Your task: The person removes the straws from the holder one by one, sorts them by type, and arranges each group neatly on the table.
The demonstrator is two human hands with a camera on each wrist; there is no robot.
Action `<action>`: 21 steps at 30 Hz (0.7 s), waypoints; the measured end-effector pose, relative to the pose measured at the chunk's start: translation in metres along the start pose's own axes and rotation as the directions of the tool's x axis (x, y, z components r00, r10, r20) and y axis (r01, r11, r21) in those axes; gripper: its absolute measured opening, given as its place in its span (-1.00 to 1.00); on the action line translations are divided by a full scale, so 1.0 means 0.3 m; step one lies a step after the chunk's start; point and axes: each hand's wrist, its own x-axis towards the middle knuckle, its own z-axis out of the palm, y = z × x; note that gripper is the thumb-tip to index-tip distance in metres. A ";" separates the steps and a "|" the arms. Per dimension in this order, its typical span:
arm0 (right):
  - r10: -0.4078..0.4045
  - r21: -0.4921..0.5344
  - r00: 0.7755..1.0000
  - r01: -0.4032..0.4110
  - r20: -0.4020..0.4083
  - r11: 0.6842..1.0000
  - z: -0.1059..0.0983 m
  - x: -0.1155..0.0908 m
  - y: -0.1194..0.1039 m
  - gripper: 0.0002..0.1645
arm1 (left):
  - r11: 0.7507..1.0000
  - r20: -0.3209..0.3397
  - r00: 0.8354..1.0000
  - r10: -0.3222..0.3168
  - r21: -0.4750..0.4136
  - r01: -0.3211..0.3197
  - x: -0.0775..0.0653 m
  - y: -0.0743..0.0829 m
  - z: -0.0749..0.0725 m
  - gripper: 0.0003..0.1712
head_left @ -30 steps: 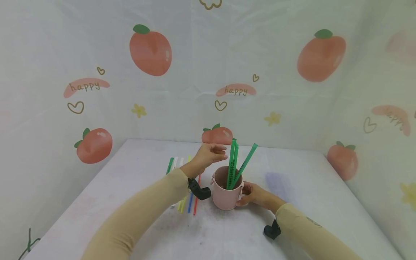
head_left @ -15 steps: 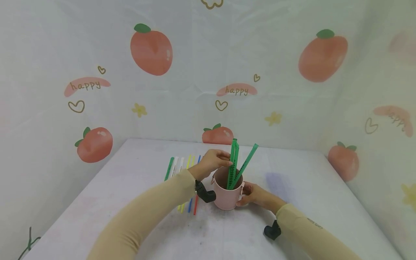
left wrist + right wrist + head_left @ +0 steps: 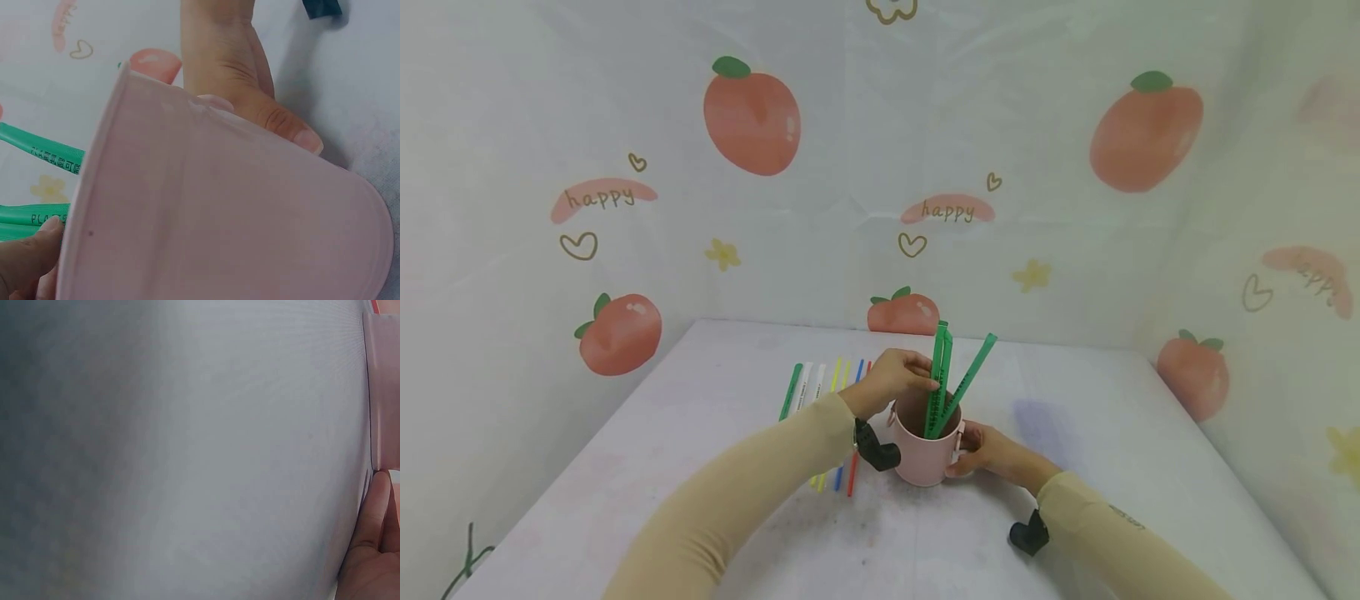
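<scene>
A pink cup [image 3: 917, 462] with small side handles stands upright on the table. Several green wrapped straws [image 3: 938, 354] lean in it, printed with dark lettering; one tilts off to the right. My left hand [image 3: 889, 379] is over the rim and pinches the left-hand green straws between thumb and fingers; in the left wrist view its thumb [image 3: 50, 228] presses on them. My right hand [image 3: 996, 454] grips the cup's right side at the handle. The right wrist view shows only part of the cup [image 3: 384, 394] and that hand [image 3: 372, 550].
Left of the cup lies a row of thin straws, partly hidden by my left arm: a green one [image 3: 791, 390], white ones [image 3: 805, 385], yellow ones [image 3: 835, 375], a blue one [image 3: 838, 477] and a red one [image 3: 852, 477]. A fruit-printed cloth [image 3: 820, 250] hangs behind the table.
My left hand has moved right and down from above the straw row to the cup and taken hold of green straws. The right hand and the cup have stayed put.
</scene>
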 end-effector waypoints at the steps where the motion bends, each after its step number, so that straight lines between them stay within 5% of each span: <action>1: -0.003 0.000 1.000 0.003 0.001 1.000 0.000 0.000 0.000 -0.10 | 1.000 -0.002 1.000 0.001 0.002 -0.001 0.000 -0.001 0.000 -0.71; 21: -0.003 -0.016 1.000 0.003 -0.007 1.000 0.010 -0.010 -0.012 -0.10 | 1.000 -0.020 1.000 0.006 -0.005 -0.006 0.008 -0.008 -0.012 -0.73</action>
